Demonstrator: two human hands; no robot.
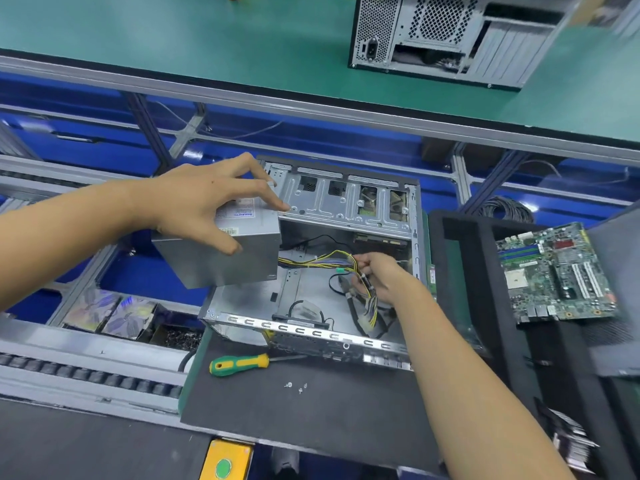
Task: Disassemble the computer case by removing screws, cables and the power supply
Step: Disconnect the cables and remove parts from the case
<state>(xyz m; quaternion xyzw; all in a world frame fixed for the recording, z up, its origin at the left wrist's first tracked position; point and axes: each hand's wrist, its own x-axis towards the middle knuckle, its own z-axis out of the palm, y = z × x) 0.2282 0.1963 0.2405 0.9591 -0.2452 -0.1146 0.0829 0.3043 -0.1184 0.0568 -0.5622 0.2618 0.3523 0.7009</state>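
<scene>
Right hand [375,277] grips cables [322,260] — PSU [225,254] tilted, cables exit rightward.

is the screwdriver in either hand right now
No, the screwdriver lies on the dark mat in front of the case, while the left hand holds the power supply.

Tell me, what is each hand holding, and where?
Left hand grips the power supply by its top; right hand holds its cable bundle near the connectors.
</scene>
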